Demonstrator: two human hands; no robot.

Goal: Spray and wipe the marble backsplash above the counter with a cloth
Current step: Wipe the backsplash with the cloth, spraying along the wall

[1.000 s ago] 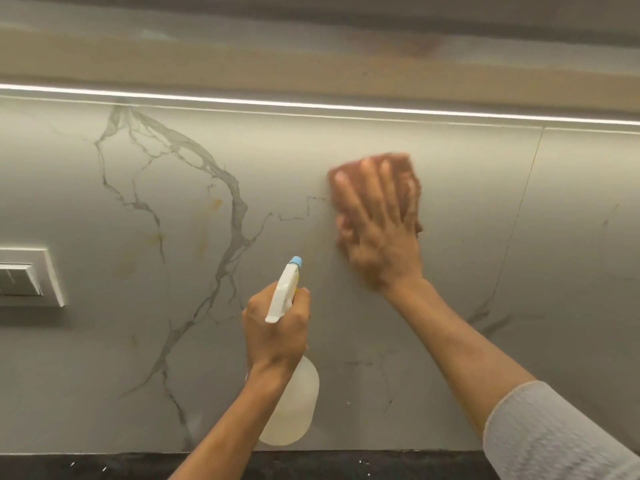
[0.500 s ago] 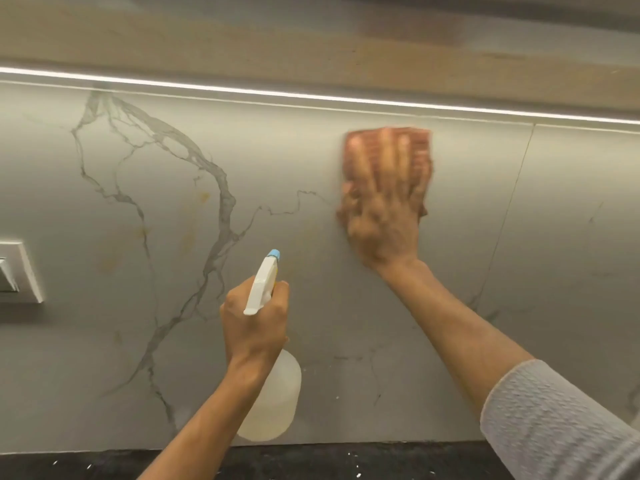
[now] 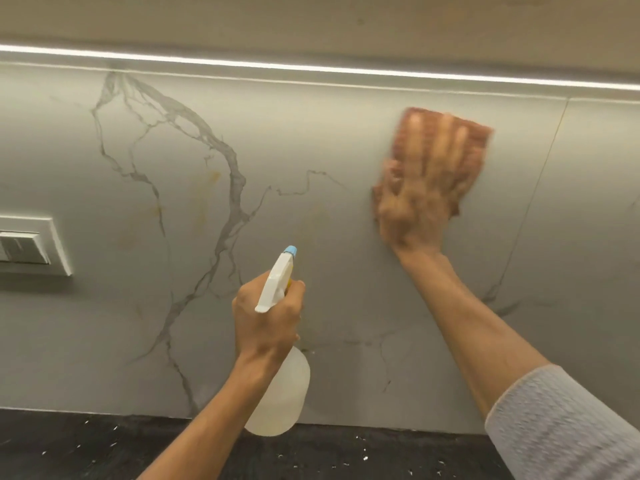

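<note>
The marble backsplash [image 3: 311,140] is pale grey with dark veins and faint yellowish stains at its left and middle. My right hand [image 3: 422,188] lies flat with spread fingers on a reddish-brown cloth [image 3: 481,136], pressing it against the upper right part of the backsplash; both are motion-blurred. My left hand [image 3: 266,317] grips the neck of a white spray bottle [image 3: 284,396] with a blue nozzle tip, held upright in front of the lower middle of the wall, nozzle facing the marble.
A white switch plate [image 3: 31,244] is set into the wall at the left edge. A lit LED strip [image 3: 311,65] runs under the cabinet along the top. The black speckled counter [image 3: 86,445] lies below. A vertical slab joint [image 3: 540,188] runs right of the cloth.
My right hand has slid the cloth up and to the right across the marble. My left hand has kept the same grip on the bottle. The view has shifted slightly.
</note>
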